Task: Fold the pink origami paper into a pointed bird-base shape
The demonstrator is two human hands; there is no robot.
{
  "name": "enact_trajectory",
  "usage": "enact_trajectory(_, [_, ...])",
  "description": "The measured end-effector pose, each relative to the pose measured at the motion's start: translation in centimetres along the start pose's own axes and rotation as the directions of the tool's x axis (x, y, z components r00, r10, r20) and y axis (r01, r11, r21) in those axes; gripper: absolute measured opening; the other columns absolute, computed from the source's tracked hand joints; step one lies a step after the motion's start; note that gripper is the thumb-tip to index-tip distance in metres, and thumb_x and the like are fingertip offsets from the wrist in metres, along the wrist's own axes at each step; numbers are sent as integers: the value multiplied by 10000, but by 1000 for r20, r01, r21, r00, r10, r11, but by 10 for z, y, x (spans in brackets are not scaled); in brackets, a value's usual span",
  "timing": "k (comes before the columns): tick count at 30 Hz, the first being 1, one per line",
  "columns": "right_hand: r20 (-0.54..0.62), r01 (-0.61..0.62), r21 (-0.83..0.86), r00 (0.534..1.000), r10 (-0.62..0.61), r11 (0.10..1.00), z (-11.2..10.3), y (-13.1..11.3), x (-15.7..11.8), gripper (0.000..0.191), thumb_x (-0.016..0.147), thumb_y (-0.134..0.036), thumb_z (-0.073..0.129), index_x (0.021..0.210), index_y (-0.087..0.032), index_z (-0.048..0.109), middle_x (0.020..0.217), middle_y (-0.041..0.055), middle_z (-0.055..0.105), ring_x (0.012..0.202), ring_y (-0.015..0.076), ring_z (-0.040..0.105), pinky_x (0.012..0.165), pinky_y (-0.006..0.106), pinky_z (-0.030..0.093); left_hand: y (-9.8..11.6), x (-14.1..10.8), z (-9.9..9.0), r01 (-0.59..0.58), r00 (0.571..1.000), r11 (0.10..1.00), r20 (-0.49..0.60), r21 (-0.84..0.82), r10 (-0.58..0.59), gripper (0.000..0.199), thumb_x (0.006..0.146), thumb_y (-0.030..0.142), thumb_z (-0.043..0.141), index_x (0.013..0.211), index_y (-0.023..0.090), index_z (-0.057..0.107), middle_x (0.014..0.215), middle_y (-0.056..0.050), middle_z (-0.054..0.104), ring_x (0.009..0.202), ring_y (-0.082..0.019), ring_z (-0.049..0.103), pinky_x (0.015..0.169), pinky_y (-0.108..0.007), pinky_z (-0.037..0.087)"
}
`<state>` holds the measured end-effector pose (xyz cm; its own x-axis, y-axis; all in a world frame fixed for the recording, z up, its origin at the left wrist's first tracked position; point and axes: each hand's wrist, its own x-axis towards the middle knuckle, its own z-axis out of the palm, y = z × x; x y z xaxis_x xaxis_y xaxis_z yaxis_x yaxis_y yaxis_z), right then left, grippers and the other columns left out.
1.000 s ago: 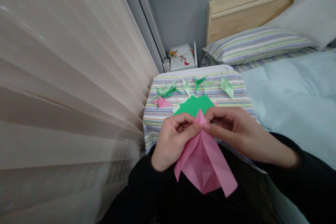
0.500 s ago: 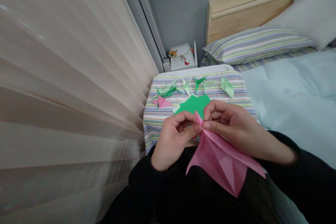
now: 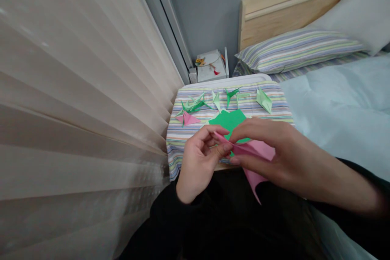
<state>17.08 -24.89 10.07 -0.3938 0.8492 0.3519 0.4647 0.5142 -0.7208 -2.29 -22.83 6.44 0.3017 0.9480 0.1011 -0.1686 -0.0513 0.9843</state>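
My left hand (image 3: pixel 199 156) pinches the tip of a pink sheet of folded paper (image 3: pixel 258 149) between thumb and fingers. From the right, my right hand (image 3: pixel 271 150) has its thumb and fingers around the same paper and hides part of it; a flap hangs below that hand. Just beyond lie green paper sheets (image 3: pixel 228 121) on a striped cloth (image 3: pixel 183 142). A small pink folded piece (image 3: pixel 187 119) is left of them. Several green folded pieces stand or lie along the back, among them a dark green one (image 3: pixel 231 95) and a pale green one (image 3: pixel 263 100).
A pleated blind (image 3: pixel 91 89) fills the left side. Behind the cloth-covered table is a white stand (image 3: pixel 210 73) with small colourful items. To the right are a bed with a pale blue cover (image 3: pixel 338 101), a striped pillow (image 3: pixel 304 50) and a wooden headboard (image 3: pixel 274 12).
My right hand has shifted its grip, its fingers now reaching over the paper. The pink paper, spread out downward before, is now turned and mostly behind that hand.
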Motion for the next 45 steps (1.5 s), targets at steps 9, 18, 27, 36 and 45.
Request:
enact_trajectory(9, [-84,109,-428,984,-159,897,4,-16,-2,250,957,-87,558,769,-187,690,819,59,721,821,242,636,1018,533,417,0,-4,3,-240,962,959,-93,152,255,85,863,216,830,814,202,763,804,-13,711,788,-152,664,735,-260,542])
enact_trajectory(18, [-161,61,-270,981,-108,961,2,-16,-1,219,944,-127,640,752,-204,714,777,41,730,787,232,656,963,485,451,10,-10,10,-329,912,899,-148,289,382,94,856,200,833,771,213,796,744,-6,744,721,-153,681,676,-266,534])
enact_trajectory(27, [-170,46,-183,982,-77,982,3,-14,0,198,920,-115,671,757,-213,726,776,20,739,791,219,664,877,407,439,12,-13,13,-333,902,891,-170,309,396,67,867,191,820,807,211,799,763,-8,744,718,-152,682,667,-271,530])
enact_trajectory(36, [-169,77,-213,979,-115,974,3,-15,1,189,925,-119,683,754,-189,724,759,27,721,764,222,651,851,420,420,2,-11,10,-304,922,939,-198,159,332,71,897,235,805,842,221,762,824,-1,725,741,-133,670,670,-247,559])
enact_trajectory(45, [-165,37,-158,984,-63,987,2,-19,0,164,917,-88,686,792,-179,740,816,34,762,796,219,683,793,377,475,-5,-10,3,-386,904,917,-157,99,397,50,890,194,809,889,239,788,852,-8,748,819,-138,689,754,-247,567])
